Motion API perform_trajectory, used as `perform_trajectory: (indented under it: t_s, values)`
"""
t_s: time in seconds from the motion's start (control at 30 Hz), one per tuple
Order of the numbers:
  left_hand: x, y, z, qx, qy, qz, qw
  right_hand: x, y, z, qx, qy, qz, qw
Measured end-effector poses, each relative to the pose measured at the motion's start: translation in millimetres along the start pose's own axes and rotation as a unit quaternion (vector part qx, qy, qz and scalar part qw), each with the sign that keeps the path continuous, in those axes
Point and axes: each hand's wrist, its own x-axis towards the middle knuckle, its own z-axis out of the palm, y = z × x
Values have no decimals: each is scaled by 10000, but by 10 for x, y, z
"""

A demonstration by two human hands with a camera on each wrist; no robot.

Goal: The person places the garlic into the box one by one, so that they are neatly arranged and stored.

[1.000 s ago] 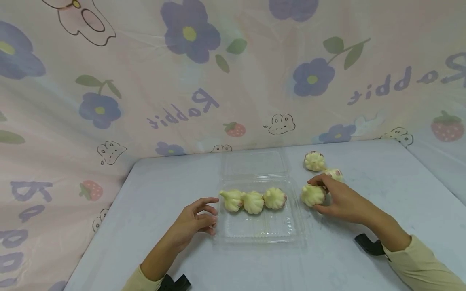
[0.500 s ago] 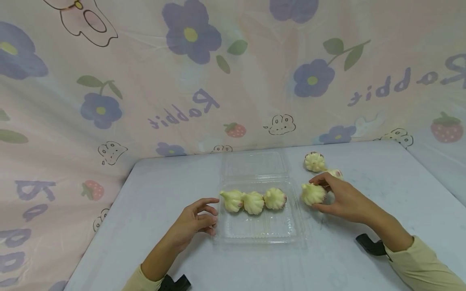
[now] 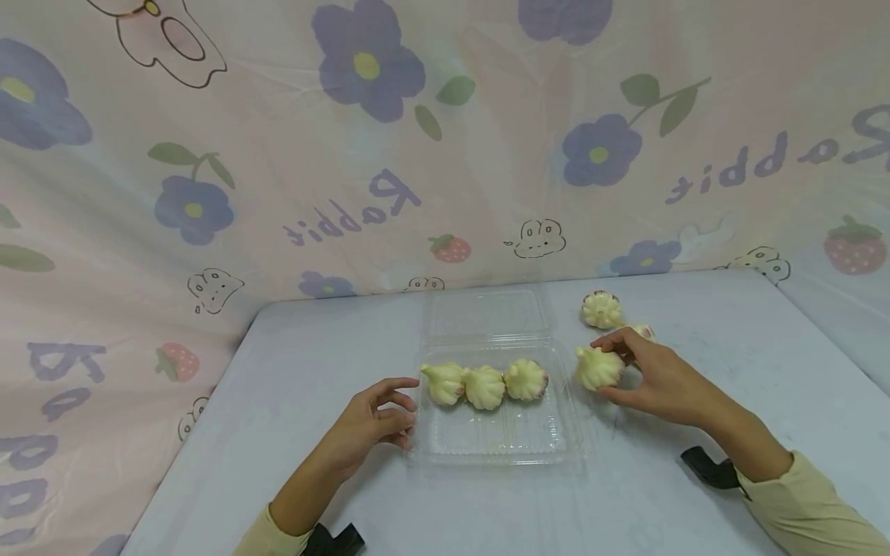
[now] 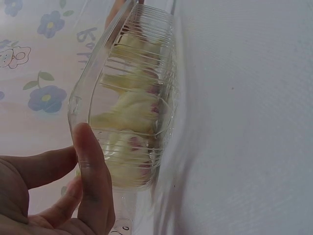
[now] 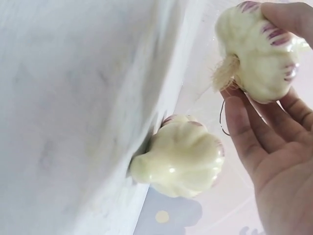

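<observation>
My right hand (image 3: 657,378) grips a pale garlic bulb (image 3: 598,369) between thumb and fingers, right of a clear plastic clamshell box (image 3: 487,452). The right wrist view shows this bulb's root tuft and purple streaks, apart from another garlic bulb (image 5: 181,156) on the table. In the box's back part lie three bulbs in a row: a left one (image 3: 443,383), a middle one (image 3: 484,388) and a right one (image 3: 524,379). My left hand (image 3: 368,425) touches the box's left rim with loosely bent fingers; the left wrist view shows its fingertips against the clear edge.
Behind my right hand are a garlic bulb (image 3: 601,309) and one more bulb (image 3: 643,332), partly hidden by the hand. The box's lid (image 3: 487,313) lies folded back on the white table (image 3: 334,340). A patterned cloth (image 3: 487,154) hangs behind the table.
My right hand has raised the garlic bulb very slightly. The left hand, the box and the other bulbs stay where they were.
</observation>
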Motion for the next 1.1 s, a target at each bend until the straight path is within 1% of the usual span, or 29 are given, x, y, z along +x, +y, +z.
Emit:
perform_trajectory:
  t_s: [0.2, 0.4, 0.63, 0.83, 1.1]
  values:
    - [0, 10, 4, -13, 21, -49, 10000, -5, -19, -44, -14, 58, 28, 10000]
    - [3, 2, 0, -30, 5, -22, 10000, -15, -41, -94, -68, 244, -112, 9996]
    - [7, -5, 1, -9, 27, -26, 10000, -19, -80, -138, -138, 342, -89, 9993]
    - [9, 0, 9, -5, 50, -70, 10000, -26, -106, -184, -238, 490, -227, 9983]
    - [6, 6, 9, 21, 40, -52, 10000, -38, -150, -239, -259, 573, -256, 9977]
